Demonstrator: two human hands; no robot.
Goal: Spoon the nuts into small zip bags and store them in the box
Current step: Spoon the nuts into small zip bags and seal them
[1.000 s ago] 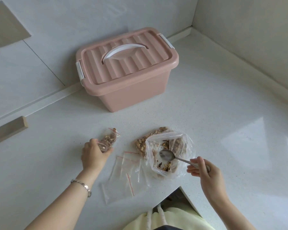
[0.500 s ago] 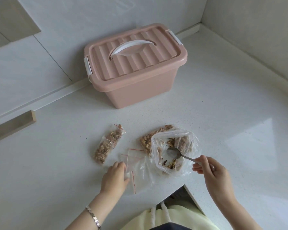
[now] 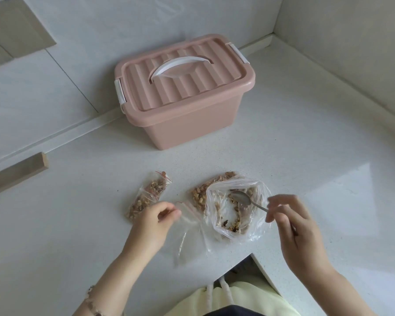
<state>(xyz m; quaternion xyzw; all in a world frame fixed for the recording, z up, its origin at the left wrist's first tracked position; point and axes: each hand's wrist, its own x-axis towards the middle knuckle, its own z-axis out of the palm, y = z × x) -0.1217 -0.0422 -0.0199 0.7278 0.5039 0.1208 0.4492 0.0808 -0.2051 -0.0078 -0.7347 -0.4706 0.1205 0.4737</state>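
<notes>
Head view: white desk (image 3: 306, 156), closed pink box (image 3: 185, 106) at back. Open nut bag (image 3: 255, 233) near front edge. Right hand (image 3: 292, 226) curled round spoon (image 3: 242, 198) handle, bowl inside bag, long axis slanting up-left. Left hand (image 3: 153, 222) pinching empty zip bag (image 3: 189, 224); filled zip bag (image 3: 146, 197) just left, lying diagonal.

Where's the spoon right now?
Right of centre in the head view, the spoon has its bowl inside the open nut bag, its handle held by the right hand.
</notes>
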